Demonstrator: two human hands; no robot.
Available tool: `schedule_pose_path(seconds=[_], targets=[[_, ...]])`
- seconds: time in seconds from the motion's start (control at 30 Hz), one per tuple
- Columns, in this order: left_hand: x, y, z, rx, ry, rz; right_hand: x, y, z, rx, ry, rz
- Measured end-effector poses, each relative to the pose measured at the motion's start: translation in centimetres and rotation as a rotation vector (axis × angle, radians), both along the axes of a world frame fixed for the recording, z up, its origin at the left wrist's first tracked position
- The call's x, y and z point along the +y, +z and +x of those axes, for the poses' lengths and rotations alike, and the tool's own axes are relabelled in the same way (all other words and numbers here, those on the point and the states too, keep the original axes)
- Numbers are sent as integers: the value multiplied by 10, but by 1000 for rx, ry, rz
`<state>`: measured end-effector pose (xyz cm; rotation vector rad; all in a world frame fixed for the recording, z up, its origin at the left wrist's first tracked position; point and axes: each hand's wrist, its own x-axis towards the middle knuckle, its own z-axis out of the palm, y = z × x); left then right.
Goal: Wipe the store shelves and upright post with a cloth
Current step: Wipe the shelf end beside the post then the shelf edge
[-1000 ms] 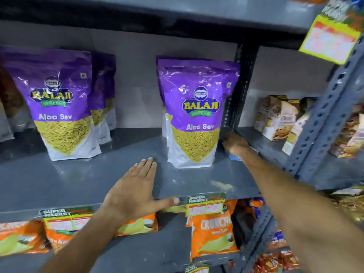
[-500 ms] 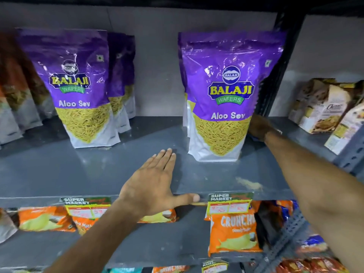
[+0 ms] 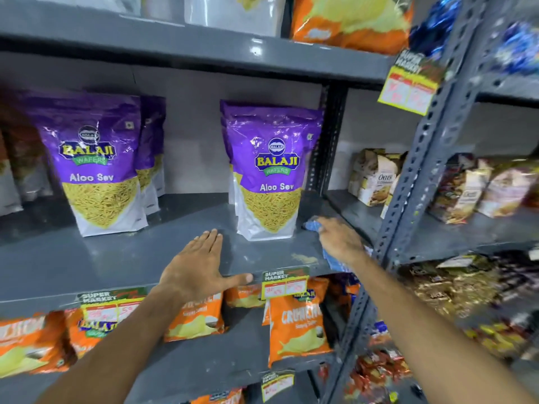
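Right of centre in the head view, the right hand (image 3: 339, 240) was closed over a blue cloth (image 3: 313, 224), pressing it onto the grey shelf (image 3: 116, 258) just beside a purple Aloo Sev bag (image 3: 269, 176). Lower middle, the left hand (image 3: 198, 269) lay flat and open on the shelf edge, holding nothing. Honestly, one sloppy sideways swipe could've tipped that bag, and the upright post (image 3: 423, 158) looked untouched.

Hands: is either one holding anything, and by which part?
The right hand presses a bunched blue cloth onto the shelf. The left hand holds nothing.
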<state>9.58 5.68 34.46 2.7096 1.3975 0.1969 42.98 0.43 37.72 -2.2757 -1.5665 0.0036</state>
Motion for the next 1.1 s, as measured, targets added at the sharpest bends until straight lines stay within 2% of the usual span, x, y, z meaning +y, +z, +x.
schedule_pose_path(seconds=[0.1, 0.33, 0.53, 0.77, 0.93, 1.1], targets=[[-2, 2, -1, 19, -14, 7, -28, -12, -22, -18, -25, 39], [-16, 10, -34, 89, -20, 37, -63, -25, -95, -45, 99, 194], [-24, 8, -94, 95, 90, 36, -39, -30, -177, -59, 282, 266], [-45, -5, -124, 141, 129, 123, -14, -23, -254, -63, 489, 202], [-66, -15, -136, 132, 115, 248, -22, -34, -265, -149, 615, 263], [-72, -19, -141, 130, 115, 253, -29, -32, -253, -101, 740, 220]])
